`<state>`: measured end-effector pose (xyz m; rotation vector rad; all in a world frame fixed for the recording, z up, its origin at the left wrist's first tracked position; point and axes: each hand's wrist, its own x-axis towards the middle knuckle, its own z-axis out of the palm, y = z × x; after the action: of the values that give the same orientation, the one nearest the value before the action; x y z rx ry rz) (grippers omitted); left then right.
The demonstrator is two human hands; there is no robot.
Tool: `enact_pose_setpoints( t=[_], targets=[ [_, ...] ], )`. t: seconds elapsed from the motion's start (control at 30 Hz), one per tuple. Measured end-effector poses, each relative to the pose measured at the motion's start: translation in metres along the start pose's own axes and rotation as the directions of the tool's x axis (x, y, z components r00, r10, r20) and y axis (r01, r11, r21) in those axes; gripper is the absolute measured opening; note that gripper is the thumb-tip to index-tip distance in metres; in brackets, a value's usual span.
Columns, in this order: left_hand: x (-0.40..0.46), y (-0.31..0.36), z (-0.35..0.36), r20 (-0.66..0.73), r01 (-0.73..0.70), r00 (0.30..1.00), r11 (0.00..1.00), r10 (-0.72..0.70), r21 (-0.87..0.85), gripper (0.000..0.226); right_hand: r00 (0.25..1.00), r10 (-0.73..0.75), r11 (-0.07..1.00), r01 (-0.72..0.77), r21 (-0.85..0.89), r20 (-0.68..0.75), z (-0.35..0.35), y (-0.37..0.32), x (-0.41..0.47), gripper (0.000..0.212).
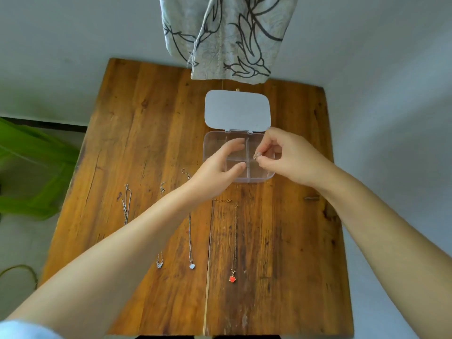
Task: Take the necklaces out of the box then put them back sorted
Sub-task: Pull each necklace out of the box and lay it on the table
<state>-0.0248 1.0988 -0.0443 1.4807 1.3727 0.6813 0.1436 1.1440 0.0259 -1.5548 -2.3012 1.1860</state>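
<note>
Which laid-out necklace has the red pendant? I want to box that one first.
The rightmost necklace, on a gold-toned chain, ending in a red pendant nearest the person. The others carry pale or silvery pendants.

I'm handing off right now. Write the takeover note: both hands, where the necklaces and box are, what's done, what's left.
Right hand: over the open box, pinching a small metal piece, apparently part of a necklace.
Left hand: open, holding nothing, over the box's left side.
Box: lid flipped back; visible compartments look empty.
On the table: four necklaces laid out lengthwise, one with a red pendant, one pale pendant, one butterfly-like pendant, one plain chain far left.
Done: four are out.
Left: deal with the pinched piece, then return all sorted.
</note>
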Motion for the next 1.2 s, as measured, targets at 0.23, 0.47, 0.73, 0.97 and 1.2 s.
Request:
enact_pose_setpoints(
  t=[0.23, 0.47, 0.73, 0.97, 1.2],
  targets=[
    [-0.008, 0.043, -0.004, 0.22, 0.002, 0.975, 0.989, 0.031, -0.148, 0.029, 0.978, 0.076, 0.976, -0.034, 0.216, -0.193, -0.013, 0.001, -0.047, 0.02],
    [-0.001, 0.049, -0.004, 0.397, 0.059, 0.916, 0.998, -0.059, 0.014, 0.032, 0.871, 0.448, 0.778, -0.269, 0.568, -0.201, 0.02, 0.041, -0.098, 0.013],
    [0.03, 0.038, 0.035, 0.667, -0.014, 0.7, 0.928, -0.256, 0.371, 0.032, 0.645, 0.734, 0.199, -0.504, 0.84, 0.214, 0.101, 0.084, -0.175, 0.004],
    [0.05, 0.022, 0.097, 0.662, -0.208, 0.7, 0.811, -0.267, 0.546, 0.033, 0.484, 0.804, 0.013, -0.596, 0.803, 0.346, 0.146, 0.098, -0.204, 0.015],
    [0.06, -0.004, 0.141, 0.489, -0.237, 0.847, 0.675, -0.209, 0.699, 0.028, 0.478, 0.813, 0.102, -0.679, 0.727, 0.332, 0.156, 0.104, -0.19, 0.014]
  ],
)
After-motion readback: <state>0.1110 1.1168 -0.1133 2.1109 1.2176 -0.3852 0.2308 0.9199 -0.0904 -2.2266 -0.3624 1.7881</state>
